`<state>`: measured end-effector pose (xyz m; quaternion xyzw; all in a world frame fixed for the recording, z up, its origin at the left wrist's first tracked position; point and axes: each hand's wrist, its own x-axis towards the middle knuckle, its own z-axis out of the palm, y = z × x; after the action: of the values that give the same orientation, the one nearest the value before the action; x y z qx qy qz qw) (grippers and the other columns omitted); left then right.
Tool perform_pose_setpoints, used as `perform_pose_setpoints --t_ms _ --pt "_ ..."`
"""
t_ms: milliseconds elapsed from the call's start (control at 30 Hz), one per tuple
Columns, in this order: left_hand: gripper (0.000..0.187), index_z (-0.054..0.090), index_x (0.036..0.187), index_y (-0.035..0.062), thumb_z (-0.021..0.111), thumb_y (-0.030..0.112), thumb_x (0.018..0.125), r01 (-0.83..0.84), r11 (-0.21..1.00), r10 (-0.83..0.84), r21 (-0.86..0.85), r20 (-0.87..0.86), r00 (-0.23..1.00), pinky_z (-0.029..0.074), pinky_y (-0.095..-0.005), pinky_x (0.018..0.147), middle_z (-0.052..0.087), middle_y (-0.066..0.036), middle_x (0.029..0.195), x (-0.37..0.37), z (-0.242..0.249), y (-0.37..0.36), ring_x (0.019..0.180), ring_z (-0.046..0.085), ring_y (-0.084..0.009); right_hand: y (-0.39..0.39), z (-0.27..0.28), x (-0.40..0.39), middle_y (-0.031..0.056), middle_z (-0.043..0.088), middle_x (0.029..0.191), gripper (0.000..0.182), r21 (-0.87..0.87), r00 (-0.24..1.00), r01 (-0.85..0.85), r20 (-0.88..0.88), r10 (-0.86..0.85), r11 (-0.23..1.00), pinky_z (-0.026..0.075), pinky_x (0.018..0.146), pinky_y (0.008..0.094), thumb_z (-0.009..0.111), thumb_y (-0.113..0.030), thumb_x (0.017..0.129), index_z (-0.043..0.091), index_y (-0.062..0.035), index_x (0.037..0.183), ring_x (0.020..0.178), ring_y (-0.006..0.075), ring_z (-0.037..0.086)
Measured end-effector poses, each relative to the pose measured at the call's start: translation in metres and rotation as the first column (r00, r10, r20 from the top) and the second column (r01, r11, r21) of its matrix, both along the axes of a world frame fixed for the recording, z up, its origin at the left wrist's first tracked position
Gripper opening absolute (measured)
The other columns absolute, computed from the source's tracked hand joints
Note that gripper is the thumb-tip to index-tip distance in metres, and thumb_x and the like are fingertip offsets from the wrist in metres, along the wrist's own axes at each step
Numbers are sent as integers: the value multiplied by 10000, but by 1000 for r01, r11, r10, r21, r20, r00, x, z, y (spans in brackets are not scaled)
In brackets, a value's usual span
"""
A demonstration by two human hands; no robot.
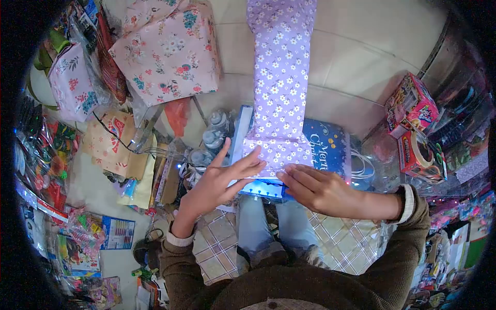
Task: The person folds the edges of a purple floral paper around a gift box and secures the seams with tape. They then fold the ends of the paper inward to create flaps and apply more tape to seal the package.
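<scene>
A long strip of lilac wrapping paper (281, 77) with white daisies runs down the middle, its near end folded over. My left hand (222, 181) lies at the left of that near end, fingers stretched and fingertips touching the paper. On the other side, my right hand (325, 194) pinches the paper's near edge between thumb and fingers. Below the fold shows a glossy blue surface (263, 189); what it belongs to is mostly hidden. Under the paper's right side sits a blue gift bag (326, 132) lettered "Merry Christ…", its white handles pointing right.
A large pink floral wrapped box (173, 59) stands at the upper left, beside a smaller wrapped parcel (74, 82). On the right are a pink toy box (413, 101) and a red box (413, 160) with a tape roll (424, 150). Packaged goods crowd both sides.
</scene>
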<state>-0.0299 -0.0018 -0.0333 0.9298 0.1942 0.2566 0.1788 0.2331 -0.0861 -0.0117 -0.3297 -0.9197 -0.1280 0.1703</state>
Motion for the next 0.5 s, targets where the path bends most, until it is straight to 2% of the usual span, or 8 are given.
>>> perform_pose_setpoints --t_ms 67,167,267,367,500 --pt "501 492 1370 105 633 119 889 -15 1000 15 -17 21 1000 152 -505 1176 531 -22 1387 1 5 -3 1173 594 -196 2 3 -4 171 649 1074 423 -20 999 11 -39 -11 1000 582 758 342 695 -171 840 584 24 1198 940 278 684" --pt "525 477 1367 53 646 125 876 -53 998 56 -27 107 993 174 -481 1178 554 -33 1361 0 -3 -6 1167 598 -201 4 5 -9 149 653 1026 391 0 999 40 25 -40 999 581 708 323 689 -189 848 590 7 1172 897 254 690" --pt "563 456 1371 18 661 132 860 -45 999 44 4 146 988 232 -464 1165 604 -41 1299 1 -6 -6 1146 612 -203 4 8 -14 117 595 918 480 38 998 37 58 -39 999 560 700 306 585 -132 746 551 68 1181 831 213 644" --pt "599 433 1391 17 666 109 847 -45 986 32 158 85 996 290 -455 1142 636 -43 1253 -1 -6 -3 1098 639 -197 6 8 -16 118 642 942 407 48 986 78 145 -84 996 561 635 303 659 -261 858 592 -2 1165 822 209 682" --pt "607 427 1399 16 661 81 843 -28 981 11 192 88 996 330 -455 1119 637 -47 1251 -1 -11 0 1042 665 -184 6 10 -23 84 611 861 380 141 973 78 205 -106 987 523 570 277 635 -244 862 597 7 1145 741 175 656"
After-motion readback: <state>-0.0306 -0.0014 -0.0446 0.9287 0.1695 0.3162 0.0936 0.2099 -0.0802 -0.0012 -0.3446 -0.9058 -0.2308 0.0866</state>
